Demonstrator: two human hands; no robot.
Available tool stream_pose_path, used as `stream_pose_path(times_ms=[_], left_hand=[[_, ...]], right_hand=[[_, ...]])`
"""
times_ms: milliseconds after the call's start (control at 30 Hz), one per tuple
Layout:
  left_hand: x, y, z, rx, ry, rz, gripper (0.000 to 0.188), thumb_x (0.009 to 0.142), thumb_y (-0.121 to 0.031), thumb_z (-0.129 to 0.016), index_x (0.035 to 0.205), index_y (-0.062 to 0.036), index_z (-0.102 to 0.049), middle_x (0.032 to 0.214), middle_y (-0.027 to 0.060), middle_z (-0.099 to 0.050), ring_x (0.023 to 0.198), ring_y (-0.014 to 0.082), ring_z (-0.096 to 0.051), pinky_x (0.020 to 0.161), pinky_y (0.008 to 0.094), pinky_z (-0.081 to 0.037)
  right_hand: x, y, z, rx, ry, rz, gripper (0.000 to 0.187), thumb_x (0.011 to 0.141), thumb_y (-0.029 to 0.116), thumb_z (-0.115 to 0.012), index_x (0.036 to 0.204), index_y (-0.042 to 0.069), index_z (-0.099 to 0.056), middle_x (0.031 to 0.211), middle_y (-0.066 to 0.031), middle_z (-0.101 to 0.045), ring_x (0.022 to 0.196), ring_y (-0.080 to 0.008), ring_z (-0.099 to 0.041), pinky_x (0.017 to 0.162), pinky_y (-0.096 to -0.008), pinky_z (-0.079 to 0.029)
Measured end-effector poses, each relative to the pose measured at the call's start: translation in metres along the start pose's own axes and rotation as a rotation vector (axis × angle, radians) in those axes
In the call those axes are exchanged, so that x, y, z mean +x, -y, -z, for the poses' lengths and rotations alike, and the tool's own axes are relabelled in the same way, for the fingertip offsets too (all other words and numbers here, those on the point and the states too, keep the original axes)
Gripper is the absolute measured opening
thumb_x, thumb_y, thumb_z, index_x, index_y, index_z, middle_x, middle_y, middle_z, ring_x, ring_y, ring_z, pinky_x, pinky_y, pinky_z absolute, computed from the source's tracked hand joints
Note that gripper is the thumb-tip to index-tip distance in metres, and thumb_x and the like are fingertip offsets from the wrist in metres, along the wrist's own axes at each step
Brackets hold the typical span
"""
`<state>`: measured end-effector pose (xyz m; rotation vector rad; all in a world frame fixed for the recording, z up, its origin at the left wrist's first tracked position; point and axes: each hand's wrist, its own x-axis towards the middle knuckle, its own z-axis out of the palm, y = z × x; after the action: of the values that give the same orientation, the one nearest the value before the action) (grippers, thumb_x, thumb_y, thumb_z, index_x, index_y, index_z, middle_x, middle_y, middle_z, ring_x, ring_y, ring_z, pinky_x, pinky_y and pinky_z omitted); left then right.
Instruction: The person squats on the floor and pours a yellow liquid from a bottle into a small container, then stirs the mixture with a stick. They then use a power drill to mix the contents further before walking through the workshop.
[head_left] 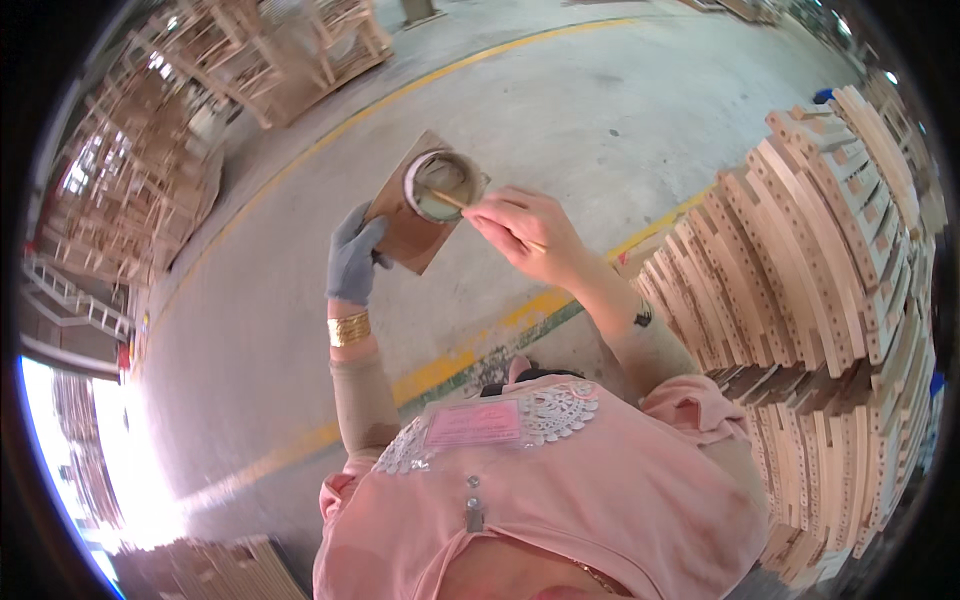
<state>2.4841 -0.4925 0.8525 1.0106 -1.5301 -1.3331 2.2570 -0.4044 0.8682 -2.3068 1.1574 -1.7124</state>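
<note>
My left hand (353, 255), in a grey glove, grips the near left edge of a flat brown board (412, 240). A round, shallow tub with a pale rim (411, 187) sits on that board, with something greyish-green inside. My bare right hand (530, 230) pinches a thin wooden stick (448, 199) from the tub's right side. The stick's far end reaches into the tub, and its other end pokes out below my fingers. Whether it has bristles at its tip is too small to tell.
Tall stacks of curved wooden pieces with drilled holes (740, 255) rise close on my right. Wooden frames (280, 60) are piled at the far left, with more racks (130, 190) nearer. Yellow lines (440, 375) cross the grey floor (260, 350). Planks (210, 570) lie at the lower left.
</note>
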Motion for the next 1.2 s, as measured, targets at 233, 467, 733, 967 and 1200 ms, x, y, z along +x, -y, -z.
stream_pose_path(times_ms=[233,467,733,967,1200], left_hand=[[0.221,0.027,-0.022,0.022,0.019,0.025,0.034,0.081,-0.016,-0.053,0.109,0.0029,-0.052,0.076,0.0024,-0.056,0.051,0.0070,-0.048,0.041,0.0195,-0.037],[0.460,0.076,-0.095,0.035,0.287,0.068,0.032,0.082,-0.015,-0.053,0.108,0.0026,-0.052,0.073,0.0007,-0.053,0.050,0.0058,-0.046,0.039,0.0181,-0.036],[0.693,0.091,-0.291,0.008,0.656,0.066,0.027,0.082,-0.015,-0.051,0.104,0.0026,-0.053,0.067,-0.0007,-0.050,0.049,0.0048,-0.044,0.038,0.0182,-0.036],[0.857,0.090,-0.492,0.000,0.766,0.035,0.027,0.082,-0.015,-0.051,0.101,0.0024,-0.055,0.068,0.0002,-0.052,0.049,0.0048,-0.044,0.038,0.0183,-0.035],[0.991,0.065,-0.703,-0.009,0.838,0.010,0.027,0.082,-0.013,-0.050,0.103,0.0029,-0.054,0.072,0.0015,-0.055,0.048,0.0051,-0.045,0.038,0.0185,-0.035]], right_hand=[[0.083,-0.185,-0.001,-0.285,0.022,-0.069,0.004,0.075,0.010,-0.060,0.075,0.007,-0.058,0.070,-0.0040,-0.058,0.065,-0.0225,-0.054,0.058,-0.0340,-0.042],[0.148,-0.385,0.036,-0.462,0.045,-0.252,0.008,0.076,0.017,-0.060,0.072,0.010,-0.057,0.068,-0.0028,-0.057,0.067,-0.0219,-0.054,0.061,-0.0340,-0.041],[0.174,-0.565,0.156,-0.744,-0.166,-0.441,0.006,0.077,0.012,-0.059,0.082,0.009,-0.059,0.076,-0.0036,-0.059,0.070,-0.0215,-0.055,0.062,-0.0331,-0.041],[0.194,-0.743,0.296,-0.752,-0.331,-0.404,0.007,0.076,0.010,-0.059,0.083,0.008,-0.059,0.076,-0.0039,-0.060,0.070,-0.0224,-0.055,0.062,-0.0333,-0.041],[0.218,-0.891,0.457,-0.854,-0.333,-0.433,0.006,0.078,0.014,-0.058,0.078,0.008,-0.059,0.072,-0.0037,-0.057,0.070,-0.0209,-0.054,0.063,-0.0326,-0.039]])
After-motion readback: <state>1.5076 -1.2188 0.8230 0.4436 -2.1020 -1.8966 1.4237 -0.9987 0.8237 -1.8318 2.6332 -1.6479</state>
